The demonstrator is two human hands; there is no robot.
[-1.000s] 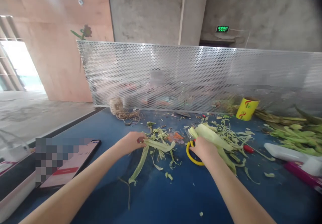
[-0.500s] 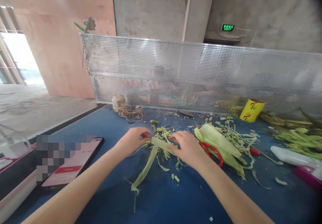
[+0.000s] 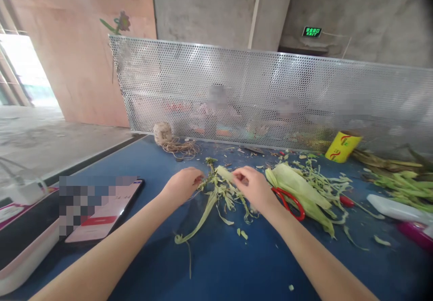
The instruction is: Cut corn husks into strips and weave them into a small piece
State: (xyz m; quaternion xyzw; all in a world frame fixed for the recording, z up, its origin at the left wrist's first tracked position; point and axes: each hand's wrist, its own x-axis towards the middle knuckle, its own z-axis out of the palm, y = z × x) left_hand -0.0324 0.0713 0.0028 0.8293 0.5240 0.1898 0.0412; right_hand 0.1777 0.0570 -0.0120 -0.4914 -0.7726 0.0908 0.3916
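My left hand [image 3: 182, 185] pinches one end of a long pale green husk strip [image 3: 203, 210] that trails toward me across the blue table [image 3: 216, 265]. My right hand [image 3: 253, 187] pinches the other end of the same husk near a small heap of green scraps [image 3: 223, 192]. Just right of my right hand lie red-handled scissors [image 3: 287, 201] against a pile of pale husks [image 3: 297, 188].
A phone [image 3: 101, 210] lies at the left, a twine ball [image 3: 163, 133] with loose string at the back, a yellow roll [image 3: 343, 146] at the back right. Green stalks [image 3: 399, 179] and a white bottle [image 3: 395, 207] sit far right. A perforated metal screen [image 3: 270, 98] walls the table's far edge, people behind it.
My right hand left the yellow-handled scissors by the husk pile, moved left to the strip my left hand holds, and pinched it. Both hands have lifted the husk's top end slightly.
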